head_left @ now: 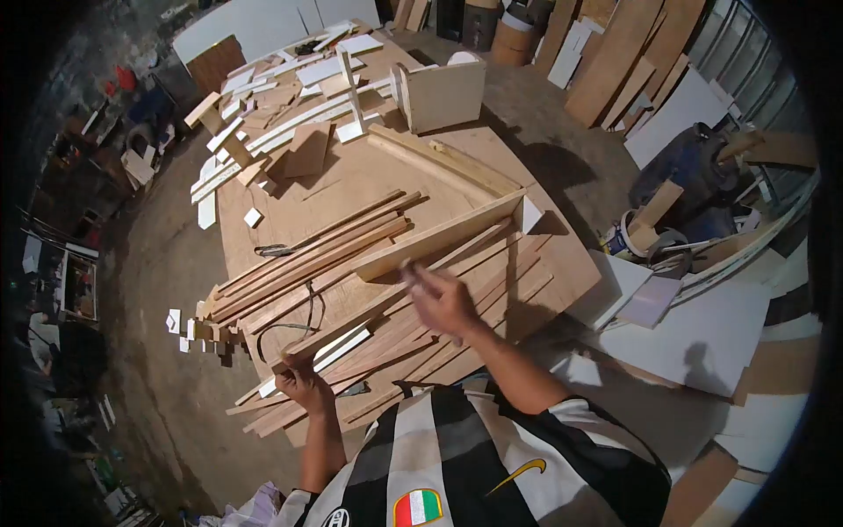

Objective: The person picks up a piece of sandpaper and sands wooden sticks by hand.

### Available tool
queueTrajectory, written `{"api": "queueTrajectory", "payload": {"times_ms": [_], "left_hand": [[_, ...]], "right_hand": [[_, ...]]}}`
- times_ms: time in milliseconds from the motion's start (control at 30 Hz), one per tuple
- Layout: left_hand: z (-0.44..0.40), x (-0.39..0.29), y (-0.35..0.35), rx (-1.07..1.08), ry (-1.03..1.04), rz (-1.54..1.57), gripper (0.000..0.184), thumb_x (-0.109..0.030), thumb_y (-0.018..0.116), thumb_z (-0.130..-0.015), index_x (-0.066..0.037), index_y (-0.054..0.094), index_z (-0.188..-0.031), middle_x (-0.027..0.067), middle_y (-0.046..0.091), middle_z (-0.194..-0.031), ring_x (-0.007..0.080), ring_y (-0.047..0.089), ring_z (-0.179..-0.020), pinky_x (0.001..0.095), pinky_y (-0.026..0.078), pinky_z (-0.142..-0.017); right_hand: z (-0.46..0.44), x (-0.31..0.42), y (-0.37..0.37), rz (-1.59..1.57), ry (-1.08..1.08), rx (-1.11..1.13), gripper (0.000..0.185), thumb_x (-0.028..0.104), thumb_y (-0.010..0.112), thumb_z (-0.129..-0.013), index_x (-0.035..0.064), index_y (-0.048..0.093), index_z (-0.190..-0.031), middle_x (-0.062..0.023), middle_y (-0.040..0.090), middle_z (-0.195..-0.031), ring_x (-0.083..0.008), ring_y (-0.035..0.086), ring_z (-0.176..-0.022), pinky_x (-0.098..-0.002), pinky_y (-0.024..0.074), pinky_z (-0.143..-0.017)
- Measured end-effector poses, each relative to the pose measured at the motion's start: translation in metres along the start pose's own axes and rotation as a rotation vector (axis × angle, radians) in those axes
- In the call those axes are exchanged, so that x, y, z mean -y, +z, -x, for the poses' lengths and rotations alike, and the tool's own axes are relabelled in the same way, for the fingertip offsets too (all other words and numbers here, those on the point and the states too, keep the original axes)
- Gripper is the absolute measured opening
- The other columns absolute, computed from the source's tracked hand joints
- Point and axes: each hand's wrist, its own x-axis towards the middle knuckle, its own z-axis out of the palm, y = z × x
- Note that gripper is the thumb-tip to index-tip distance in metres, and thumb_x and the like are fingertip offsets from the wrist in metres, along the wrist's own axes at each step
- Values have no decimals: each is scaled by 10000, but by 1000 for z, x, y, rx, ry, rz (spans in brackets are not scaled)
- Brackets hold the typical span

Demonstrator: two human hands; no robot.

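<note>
My left hand (300, 385) is closed around the near end of a long thin wood strip (342, 325), which slants up to the right above other strips. My right hand (439, 301) is over the same strip, its fingers blurred, beside the end of a wide pale board (439, 235). Whether it touches the strip or holds anything cannot be made out. A bundle of reddish strips (312, 259) lies on the plywood table (351, 193) beyond my hands, with a dark strap (313, 307) near it. More loose strips (421, 351) spread close to my body.
White and brown offcuts (307, 149) pile up at the table's far left. A pale box-like piece (443, 95) stands at the far edge. Panels (615, 70) lean at the back right. A bucket (628, 233) and white sheets (702, 329) are right of the table.
</note>
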Motion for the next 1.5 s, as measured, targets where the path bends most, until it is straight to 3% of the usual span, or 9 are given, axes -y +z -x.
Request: {"api": "queueTrajectory", "payload": {"times_ms": [100,367,500,767,867,1067,1267,1367,1500], "left_hand": [[5,-7,7,-47,3,36,501,-475,578,-1010,25,580,-1025,110,670,-967,185,676,-861,382,610,-821],[16,-11,32,-43,27,316,909,-789,271,-953,28,579,-1208,225,694,-1072,335,701,-974,431,580,-840],[22,-8,22,183,67,341,681,-604,367,-1042,-81,446,-1471,138,529,-1457,315,496,-1345,473,366,-1156],[24,-59,26,399,-122,283,855,-658,346,-1011,92,501,-1389,244,589,-1360,320,610,-1220,452,447,-1068],[18,-76,24,599,-86,349,819,-626,341,-1023,82,496,-1404,230,585,-1368,283,599,-1228,424,440,-1071],[8,-66,7,623,-159,274,730,-532,299,-1063,69,421,-1460,242,512,-1445,327,529,-1318,448,383,-1133],[9,-70,-9,735,-309,298,726,-532,361,-1052,100,478,-1391,261,485,-1467,366,531,-1322,496,396,-1136],[6,-62,-12,700,-250,220,743,-531,353,-1056,124,466,-1388,266,494,-1458,373,539,-1313,498,390,-1136],[8,-58,-20,766,-247,257,723,-525,348,-1062,127,588,-1261,276,549,-1398,381,542,-1307,504,359,-1152]], "right_hand": [[-23,-53,-21,63,78,-94,467,279,653,-943,-2,634,-1316,-239,694,-1057,-388,685,-957,-430,552,-837],[6,125,4,-5,-287,44,423,244,677,-924,2,652,-1271,-214,672,-966,-387,684,-889,-437,562,-734],[22,185,11,-8,-510,128,425,173,722,-890,-47,644,-1245,-177,637,-887,-318,654,-758,-398,551,-665],[37,188,2,160,-442,74,283,73,666,-900,-64,671,-1148,-222,691,-989,-314,650,-774,-411,547,-626],[53,214,19,37,-611,30,291,61,677,-881,-60,672,-1146,-220,688,-1042,-303,640,-767,-404,547,-631],[47,169,16,162,-224,-73,399,113,685,-895,-72,639,-1246,-236,668,-943,-340,639,-742,-422,541,-663],[66,205,41,128,-535,-33,378,97,700,-881,-66,658,-1219,-212,681,-997,-343,663,-782,-405,564,-709],[54,172,26,134,-197,-151,339,112,679,-901,-69,675,-1188,-217,670,-936,-350,658,-762,-413,550,-690],[75,196,38,196,-394,-69,408,109,746,-851,-53,668,-1217,-192,665,-913,-344,656,-805,-408,548,-725]]}}
